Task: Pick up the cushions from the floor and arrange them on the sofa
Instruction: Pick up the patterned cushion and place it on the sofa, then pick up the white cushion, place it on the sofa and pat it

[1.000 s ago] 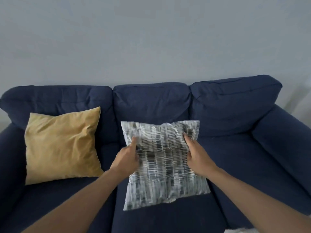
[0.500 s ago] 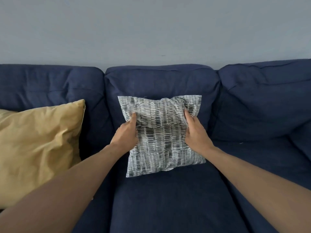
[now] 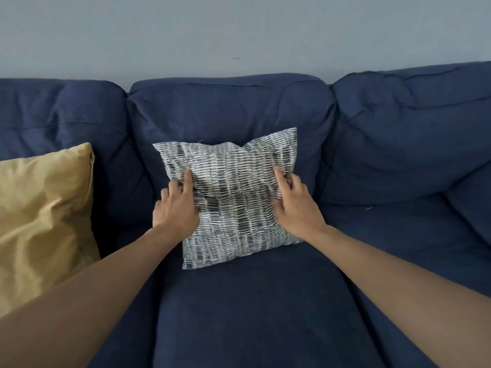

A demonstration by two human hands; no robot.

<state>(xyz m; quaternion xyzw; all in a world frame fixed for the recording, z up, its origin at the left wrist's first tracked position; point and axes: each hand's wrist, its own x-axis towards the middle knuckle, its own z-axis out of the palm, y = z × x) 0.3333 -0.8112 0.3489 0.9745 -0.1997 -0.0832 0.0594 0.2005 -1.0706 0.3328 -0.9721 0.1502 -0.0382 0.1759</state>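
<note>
A grey-and-white patterned cushion (image 3: pixel 233 197) leans against the middle back pillow of the dark blue sofa (image 3: pixel 239 314), its lower edge on the middle seat. My left hand (image 3: pixel 176 208) grips its left edge, thumb on the front and fingers behind. My right hand (image 3: pixel 296 205) holds its right edge the same way. A mustard yellow cushion (image 3: pixel 45 221) stands propped against the left back pillow, partly cut off by the frame's left edge.
The sofa's right seat (image 3: pixel 414 235) and right back pillow (image 3: pixel 414 134) carry nothing. A plain grey wall (image 3: pixel 239 35) rises behind the sofa. The floor is out of view.
I have come closer to the sofa. The patterned cushion went from above the seat front back to the middle back pillow, both hands still on its sides.
</note>
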